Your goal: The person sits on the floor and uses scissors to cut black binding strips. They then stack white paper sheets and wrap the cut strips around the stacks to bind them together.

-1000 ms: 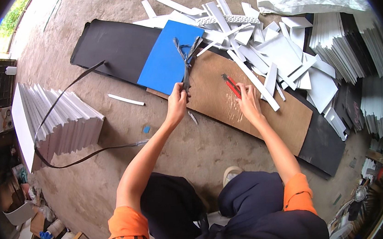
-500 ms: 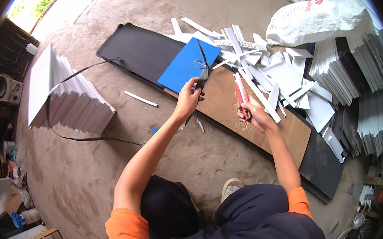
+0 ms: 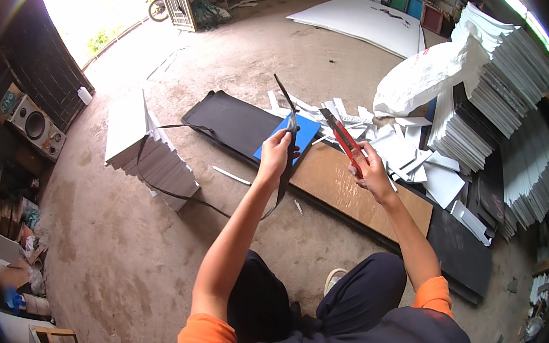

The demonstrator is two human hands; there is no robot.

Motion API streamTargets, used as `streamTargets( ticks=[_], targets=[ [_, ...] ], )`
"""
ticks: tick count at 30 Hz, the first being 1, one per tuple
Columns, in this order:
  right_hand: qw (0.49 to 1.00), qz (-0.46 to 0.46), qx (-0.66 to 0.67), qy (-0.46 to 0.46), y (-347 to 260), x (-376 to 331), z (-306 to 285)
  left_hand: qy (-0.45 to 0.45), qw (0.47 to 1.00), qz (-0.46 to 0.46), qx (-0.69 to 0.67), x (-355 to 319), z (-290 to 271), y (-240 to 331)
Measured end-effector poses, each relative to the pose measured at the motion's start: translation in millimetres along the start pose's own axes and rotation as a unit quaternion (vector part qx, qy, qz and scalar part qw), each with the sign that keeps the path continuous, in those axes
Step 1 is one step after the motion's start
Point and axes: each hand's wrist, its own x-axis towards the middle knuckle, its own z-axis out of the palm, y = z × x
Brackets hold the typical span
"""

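Observation:
My left hand (image 3: 277,156) is closed around a black strap (image 3: 293,130). One end of the strap sticks up above my fingers. The rest hangs below and loops left past the stack of white sheets (image 3: 127,136) toward the black boards (image 3: 233,116). In my right hand (image 3: 374,172) is a red utility knife (image 3: 347,143), its dark blade pointing up and left toward the strap without touching it. Below my hands lie a blue sheet (image 3: 307,129) and a brown wooden board (image 3: 349,187), both resting on the black boards.
White offcuts (image 3: 411,151) are heaped right of the board, with a white sack (image 3: 427,77) behind. Stacked sheets (image 3: 509,69) stand far right. A large white panel (image 3: 366,24) lies on the floor at the back. A speaker (image 3: 35,125) stands left near the dark door (image 3: 38,55).
The view has tilted up, bringing in the doorway and back wall. Both hands are still closed on the strap and knife; the knife now leans further left, its blade nearer the strap.

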Motion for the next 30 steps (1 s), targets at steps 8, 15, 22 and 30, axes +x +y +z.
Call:
streamTargets(
  ticks=[8,15,22,30],
  targets=[
    [0.996,0.027,0.082,-0.004,-11,-2,16,0.068,0.995,0.043,-0.053,-9,-3,-14],
    [0.9,-0.158,-0.405,0.04,28,-13,7,0.093,0.99,0.09,0.06,1,-15,-15],
    [0.721,-0.205,-0.658,0.066,-3,-20,30,0.105,0.99,0.075,0.052,-17,-14,1],
    [0.981,0.15,0.094,-0.084,18,-6,16,0.146,0.984,0.1,0.018,-5,-31,-7]
  ],
)
